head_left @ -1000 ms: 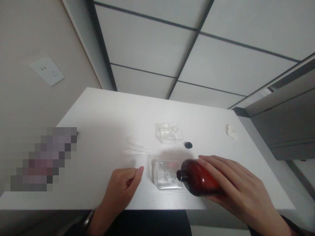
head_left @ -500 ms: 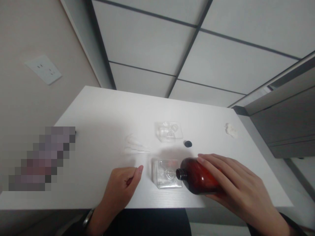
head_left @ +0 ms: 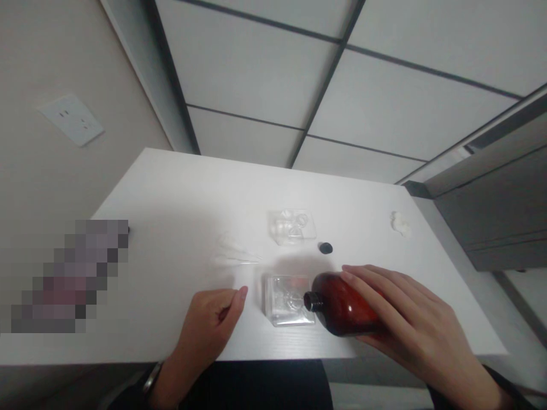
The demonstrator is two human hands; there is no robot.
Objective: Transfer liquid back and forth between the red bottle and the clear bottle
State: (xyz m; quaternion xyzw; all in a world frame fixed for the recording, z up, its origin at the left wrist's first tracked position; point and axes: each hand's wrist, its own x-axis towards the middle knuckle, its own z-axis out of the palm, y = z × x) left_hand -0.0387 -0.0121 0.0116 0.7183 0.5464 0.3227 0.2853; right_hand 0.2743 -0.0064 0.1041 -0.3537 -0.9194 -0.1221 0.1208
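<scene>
My right hand [head_left: 414, 319] is wrapped round a dark amber bottle [head_left: 348, 304]. The bottle lies tilted on its side with its uncapped neck pointing left, over the right part of a clear square container [head_left: 277, 310] near the table's front edge. Whether liquid is running from the mouth I cannot tell. Left of that container, my left hand [head_left: 213, 319] is closed in a loose fist, thumb laid along the top, with nothing visible in it. Behind the bottle a small black cap [head_left: 325, 248] rests on the table.
A second clear plastic container [head_left: 284, 232] stands farther back on the white table [head_left: 179, 188]. Thin whitish sticks [head_left: 245, 259] lie left of it. A white fluffy clump [head_left: 400, 224] sits at the right. Something blurred out lies at the left edge.
</scene>
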